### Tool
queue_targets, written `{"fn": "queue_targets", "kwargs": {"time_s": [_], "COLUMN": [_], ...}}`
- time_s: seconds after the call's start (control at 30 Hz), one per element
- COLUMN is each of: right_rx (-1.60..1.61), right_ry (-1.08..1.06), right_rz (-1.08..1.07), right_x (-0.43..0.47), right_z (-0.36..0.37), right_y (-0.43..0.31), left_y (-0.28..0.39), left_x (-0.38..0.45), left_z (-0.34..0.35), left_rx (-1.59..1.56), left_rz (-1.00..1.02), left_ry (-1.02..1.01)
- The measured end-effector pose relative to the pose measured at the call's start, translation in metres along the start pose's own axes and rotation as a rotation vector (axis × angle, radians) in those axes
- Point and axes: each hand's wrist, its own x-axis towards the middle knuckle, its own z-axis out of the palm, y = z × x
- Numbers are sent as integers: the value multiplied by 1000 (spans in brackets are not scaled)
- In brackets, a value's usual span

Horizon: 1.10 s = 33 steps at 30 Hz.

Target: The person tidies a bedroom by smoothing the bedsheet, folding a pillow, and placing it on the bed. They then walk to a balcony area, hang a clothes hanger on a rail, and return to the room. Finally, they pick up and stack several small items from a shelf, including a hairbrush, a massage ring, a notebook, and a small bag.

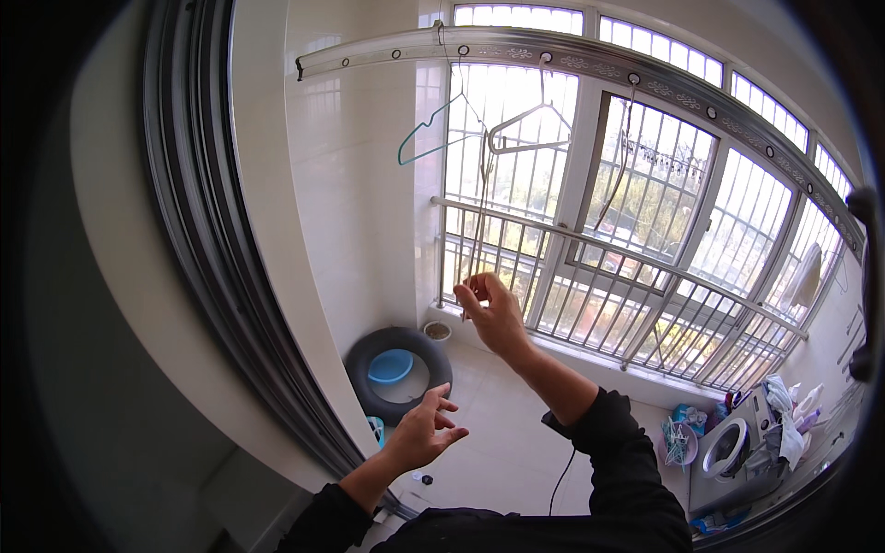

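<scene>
My right hand point(492, 312) is raised before the window railing, its fingers closed around the lower part of a thin brownish cord point(482, 207). That cord hangs down from beside the hangers; how its top is fastened is hard to make out. A teal clothes hanger point(434, 150) and a white clothes hanger point(531, 148) hang from holes in the metal drying rail point(588, 57). Lower and to the left, my left hand point(423, 430) is empty with its fingers apart, in front of a black inner tube point(363, 349) on the floor.
A blue basin point(391, 365) sits inside the tube's ring, beside a small pot point(437, 331). The metal railing point(622, 259) runs along barred windows. At right stands a front-loading washing machine point(750, 449) piled with cloths, near a pink basin point(677, 444). Sliding-door tracks point(228, 228) rise at left.
</scene>
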Motion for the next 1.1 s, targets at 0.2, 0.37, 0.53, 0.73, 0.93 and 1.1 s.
{"fn": "queue_targets", "kwargs": {"time_s": [0.2,0.37,0.53,0.73,0.93,1.1], "right_rx": [56,92,104,52,4,21], "right_ry": [72,167,139,36,40,36], "right_rz": [-15,-35,-29,-30,-32,32], "right_x": [99,145,157,165,183,198], "right_z": [-23,-31,-33,-28,-30,-34], "right_y": [-45,-50,-46,-46,-49,-50], "left_y": [-13,-14,-20,-24,-25,-28], "left_x": [-10,-20,-27,-29,-30,-33], "left_z": [5,5,4,5,3,4], "left_rx": [-16,-52,-18,-37,-32,-41], "left_rz": [-69,-149,-195,-237,-260,-269], "left_ry": [79,89,104,72,36,32]}}
